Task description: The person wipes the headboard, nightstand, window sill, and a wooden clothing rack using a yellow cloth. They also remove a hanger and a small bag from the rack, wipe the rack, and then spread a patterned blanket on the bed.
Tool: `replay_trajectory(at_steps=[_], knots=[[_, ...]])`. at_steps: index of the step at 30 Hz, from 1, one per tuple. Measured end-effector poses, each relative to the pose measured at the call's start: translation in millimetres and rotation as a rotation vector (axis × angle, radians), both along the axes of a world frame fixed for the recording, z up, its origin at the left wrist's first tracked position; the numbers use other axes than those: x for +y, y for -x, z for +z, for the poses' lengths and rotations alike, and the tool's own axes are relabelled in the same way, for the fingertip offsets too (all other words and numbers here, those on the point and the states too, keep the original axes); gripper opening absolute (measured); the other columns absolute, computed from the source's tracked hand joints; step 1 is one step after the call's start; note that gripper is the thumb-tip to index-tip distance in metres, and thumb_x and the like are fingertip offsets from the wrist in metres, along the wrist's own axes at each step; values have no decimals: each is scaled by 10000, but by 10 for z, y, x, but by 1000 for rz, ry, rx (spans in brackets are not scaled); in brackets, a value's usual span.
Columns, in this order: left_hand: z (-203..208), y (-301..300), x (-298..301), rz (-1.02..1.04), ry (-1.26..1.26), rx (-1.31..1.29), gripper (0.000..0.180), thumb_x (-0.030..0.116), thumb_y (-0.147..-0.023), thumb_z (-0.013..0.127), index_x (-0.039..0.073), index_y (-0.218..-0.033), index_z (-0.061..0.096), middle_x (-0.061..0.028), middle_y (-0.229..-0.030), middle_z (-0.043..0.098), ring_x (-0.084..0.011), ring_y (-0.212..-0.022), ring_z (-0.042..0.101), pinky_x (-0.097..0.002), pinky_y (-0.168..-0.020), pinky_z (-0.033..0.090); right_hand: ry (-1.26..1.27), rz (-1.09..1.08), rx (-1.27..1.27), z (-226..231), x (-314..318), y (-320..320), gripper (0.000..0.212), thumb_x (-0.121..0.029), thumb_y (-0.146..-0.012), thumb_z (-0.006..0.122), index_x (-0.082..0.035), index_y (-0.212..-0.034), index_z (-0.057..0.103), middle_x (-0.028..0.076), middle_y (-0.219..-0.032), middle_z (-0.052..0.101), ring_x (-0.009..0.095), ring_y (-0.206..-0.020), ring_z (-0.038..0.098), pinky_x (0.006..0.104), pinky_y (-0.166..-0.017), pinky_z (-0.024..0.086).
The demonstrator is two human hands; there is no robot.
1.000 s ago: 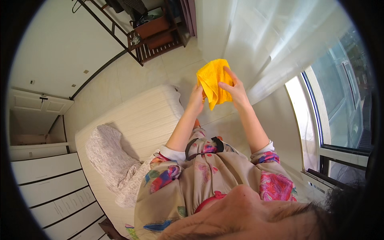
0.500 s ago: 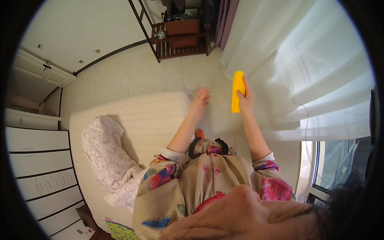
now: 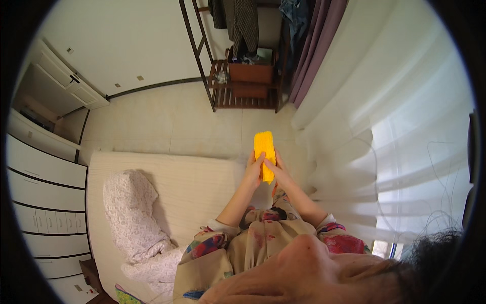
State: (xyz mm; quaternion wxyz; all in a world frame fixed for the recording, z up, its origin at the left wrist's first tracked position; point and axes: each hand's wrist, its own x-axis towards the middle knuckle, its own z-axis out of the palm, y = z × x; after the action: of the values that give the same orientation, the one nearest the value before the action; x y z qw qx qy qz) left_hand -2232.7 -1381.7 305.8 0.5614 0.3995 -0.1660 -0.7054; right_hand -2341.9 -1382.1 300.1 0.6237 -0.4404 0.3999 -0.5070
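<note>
Hands meet at lower end of yellow cloth (image 3: 265,151): left hand (image 3: 253,171) pinches left edge, right hand (image 3: 278,173) pinches right edge, both clenched on it
Cloth folded narrow, long axis upright, rising away from grip above bed (image 3: 192,187)
Both hands equally near; curtain (image 3: 385,137) just right

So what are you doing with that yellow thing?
A person is holding a yellow cloth, folded into a narrow strip, up in front of them with both hands. The left hand grips its lower left edge and the right hand pinches it from the other side. Below the arms lies a cream mattress with a crumpled white lacy fabric on it. A wooden rack with hanging clothes stands by the sheer white curtain.
</note>
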Motion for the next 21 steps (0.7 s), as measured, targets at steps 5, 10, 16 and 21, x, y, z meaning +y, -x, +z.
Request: replay_trajectory(at_steps=[5, 10, 16, 21], knots=[[24, 293, -749, -36, -31, -7, 425, 218, -977, 498, 78, -1362, 381, -76, -1261, 515, -185, -1142, 511, -334, -948, 434, -30, 75, -4, 68, -793, 344, 667, -120, -879, 633, -62, -1441, 278, 90, -1320, 461, 195, -1205, 464, 307, -996, 392], [156, 613, -1464, -60, 15, 19, 443, 311, -986, 475, 61, -1347, 418, -68, -1320, 483, -167, -1208, 457, -346, -1022, 363, -89, 140, -40, 207, -1622, 807, 612, -51, -876, 594, -64, -1422, 317, 85, -1256, 523, 184, -1139, 521, 308, -951, 436], [193, 356, -2057, 70, 187, -584, 417, 328, -962, 515, 125, -1326, 494, -43, -1317, 475, -138, -1152, 449, -286, -1010, 329, -266, 87, -178, 180, -2501, 919, 521, -3, -896, 514, -49, -1391, 358, 77, -1258, 532, 203, -1136, 539, 321, -955, 446], [249, -442, -2504, 248, 163, -824, 367, 225, -936, 556, 110, -1284, 543, -25, -1232, 554, -120, -1071, 491, -284, -952, 378, -261, 254, -121, 269, -3045, 612, 499, -14, -896, 516, -41, -1375, 379, 83, -1252, 533, 200, -1127, 540, 310, -960, 437]])
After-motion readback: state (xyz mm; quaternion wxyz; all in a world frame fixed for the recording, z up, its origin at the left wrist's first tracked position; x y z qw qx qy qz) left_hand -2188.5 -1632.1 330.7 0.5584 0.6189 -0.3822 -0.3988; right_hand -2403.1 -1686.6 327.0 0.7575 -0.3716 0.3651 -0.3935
